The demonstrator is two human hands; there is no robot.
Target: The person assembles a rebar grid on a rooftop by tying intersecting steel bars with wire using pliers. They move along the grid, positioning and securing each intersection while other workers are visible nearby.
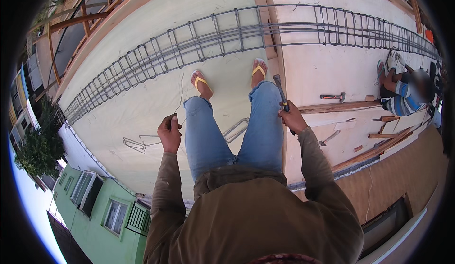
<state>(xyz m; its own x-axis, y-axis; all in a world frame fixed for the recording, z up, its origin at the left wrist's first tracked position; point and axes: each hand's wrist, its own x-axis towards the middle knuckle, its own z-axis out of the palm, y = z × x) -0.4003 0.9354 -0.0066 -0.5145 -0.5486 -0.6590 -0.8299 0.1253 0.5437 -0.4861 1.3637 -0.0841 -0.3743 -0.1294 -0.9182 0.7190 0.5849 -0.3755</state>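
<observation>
Left hand [169, 132] was closed, fingers pinching a thin tie wire [180, 95] that ran up from the fist toward the rebar cage [199, 38]. Right hand [292, 118] was closed around the handle of a hooked metal tool [280, 93], head pointing up toward the right foot. Both hands were held out in front of the knees, well apart from each other; the cage lay beyond the feet across the slab [142, 107]. To do this step well (judging from the grip) the wire probably needed to stay taut and straight so it would not kink, with the tool kept clear of the leg. Bent stirrups [142, 143] lay on the pale slab near the left hand. A hammer [333, 96] and wood offcuts [339, 106] lay to the right, where another person [403, 95] crouched. Open rooftop, green building [95, 202] below the edge.
</observation>
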